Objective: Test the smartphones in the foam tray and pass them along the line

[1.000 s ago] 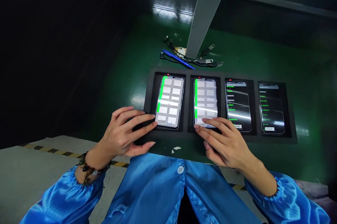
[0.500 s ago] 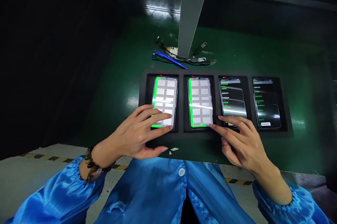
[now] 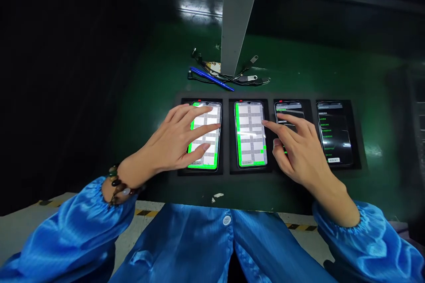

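Several smartphones lie face up in a row in a dark tray. My left hand is spread over the leftmost smartphone, its index fingertip at the screen's right edge. Green runs down this screen's left side, along the bottom and up the lower right. My right hand has its index finger stretched to the right edge of the second smartphone, whose grid screen has a green left strip and green patches at the lower right. That hand partly covers the third smartphone. The fourth smartphone shows green text lines on black.
Behind the tray, a blue pen lies among black cables with metal plugs. A grey post rises from the green table there. White scraps lie near the front edge.
Both hands have moved up along the screens, away from my body. Green now climbs the lower right edge of the leftmost smartphone, and green patches appear at the second one's lower right.
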### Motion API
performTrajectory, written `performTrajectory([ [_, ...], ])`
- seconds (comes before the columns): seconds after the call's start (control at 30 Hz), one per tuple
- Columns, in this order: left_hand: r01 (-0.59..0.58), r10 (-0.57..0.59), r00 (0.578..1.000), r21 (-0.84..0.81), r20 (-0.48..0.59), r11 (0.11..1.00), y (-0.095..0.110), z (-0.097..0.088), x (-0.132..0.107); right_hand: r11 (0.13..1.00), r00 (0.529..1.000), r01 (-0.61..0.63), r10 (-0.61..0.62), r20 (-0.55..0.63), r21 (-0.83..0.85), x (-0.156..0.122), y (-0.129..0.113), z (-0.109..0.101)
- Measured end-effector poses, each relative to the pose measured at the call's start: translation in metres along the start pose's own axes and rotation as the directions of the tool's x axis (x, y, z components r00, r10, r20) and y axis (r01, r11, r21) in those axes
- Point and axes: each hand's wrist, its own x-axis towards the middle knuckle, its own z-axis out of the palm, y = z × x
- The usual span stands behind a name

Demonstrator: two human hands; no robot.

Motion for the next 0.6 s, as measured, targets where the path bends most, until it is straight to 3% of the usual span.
performTrajectory([
  [0.37, 0.175, -0.175, 0.985, -0.028, -0.004, 0.984, -0.013, 0.002, 0.036, 0.996, 0.996, -0.089, 0.089, 0.002, 0.022, 0.043, 0.014, 0.004],
  [0.6, 0.206, -0.205, 0.975, -0.006, -0.09, 0.979, -0.012, 0.003, 0.03, 0.996, 0.998, -0.064, 0.065, -0.015, 0.066, 0.048, 0.01, 0.007],
])
